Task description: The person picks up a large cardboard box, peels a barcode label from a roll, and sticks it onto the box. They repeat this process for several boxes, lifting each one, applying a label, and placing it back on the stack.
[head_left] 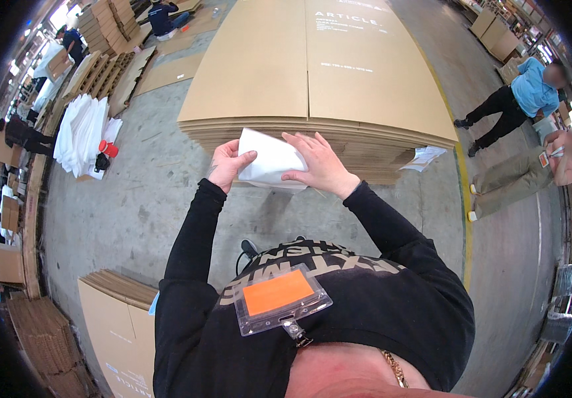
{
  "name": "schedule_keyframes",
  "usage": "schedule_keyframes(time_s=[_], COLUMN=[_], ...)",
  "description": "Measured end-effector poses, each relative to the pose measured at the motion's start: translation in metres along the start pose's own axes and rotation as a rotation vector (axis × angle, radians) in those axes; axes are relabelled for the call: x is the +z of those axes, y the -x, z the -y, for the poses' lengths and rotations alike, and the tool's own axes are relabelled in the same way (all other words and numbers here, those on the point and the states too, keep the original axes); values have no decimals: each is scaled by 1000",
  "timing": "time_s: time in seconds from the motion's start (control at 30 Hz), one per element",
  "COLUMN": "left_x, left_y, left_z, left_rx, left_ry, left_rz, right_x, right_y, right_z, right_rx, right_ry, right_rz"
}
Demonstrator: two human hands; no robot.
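A white sheet point(269, 158), which looks like paper, is held up in front of me, bent over with a second layer showing along its lower edge. On its left side, my left hand point(228, 164) is closed, thumb on the front face and the other fingers mostly hidden behind. My right hand point(322, 162) grips the right side between thumb and fingers. Just beyond both hands stands a tall stack of flattened cardboard boxes point(253, 73). White papers point(424, 158) stick out at the stack's near right corner.
Another flat cardboard stack point(117, 325) stands at lower left. White sheets point(82, 136) lie piled at left beside a red object point(108, 149), near wooden pallets point(100, 76). Two people stand at right past a yellow floor line point(463, 192); others work at far left.
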State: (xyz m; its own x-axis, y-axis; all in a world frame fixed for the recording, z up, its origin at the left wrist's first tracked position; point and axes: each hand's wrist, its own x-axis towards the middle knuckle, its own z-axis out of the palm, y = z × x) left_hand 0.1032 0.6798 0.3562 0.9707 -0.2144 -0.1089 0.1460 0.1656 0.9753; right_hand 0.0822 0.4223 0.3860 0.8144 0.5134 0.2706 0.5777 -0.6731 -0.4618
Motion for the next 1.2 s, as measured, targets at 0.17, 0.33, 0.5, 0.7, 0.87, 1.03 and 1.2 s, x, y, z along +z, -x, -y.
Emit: schedule_keyframes(time_s=[0.17,0.33,0.5,0.7,0.87,1.03,1.2], left_x=[-1,7,10,4,9,16,9], left_y=[3,6,6,12,17,15,18], left_z=[-5,-6,-6,-3,3,16,29], left_rx=[-22,-41,228,264,93,106,118], left_ry=[-33,-69,-299,-375,-293,-266,-132], left_rz=[-17,-104,-279,81,106,-44,-184], right_x=[3,5,13,9,10,8,6], right_y=[1,0,-3,-1,3,5,13], right_z=[-3,1,-6,-13,-21,-23,-24], right_rx=[41,196,293,315,371,358,482], right_ry=[-284,-551,-637,-696,-821,-687,-1075], right_rz=[-24,-69,-92,-12,-20,-76,-162])
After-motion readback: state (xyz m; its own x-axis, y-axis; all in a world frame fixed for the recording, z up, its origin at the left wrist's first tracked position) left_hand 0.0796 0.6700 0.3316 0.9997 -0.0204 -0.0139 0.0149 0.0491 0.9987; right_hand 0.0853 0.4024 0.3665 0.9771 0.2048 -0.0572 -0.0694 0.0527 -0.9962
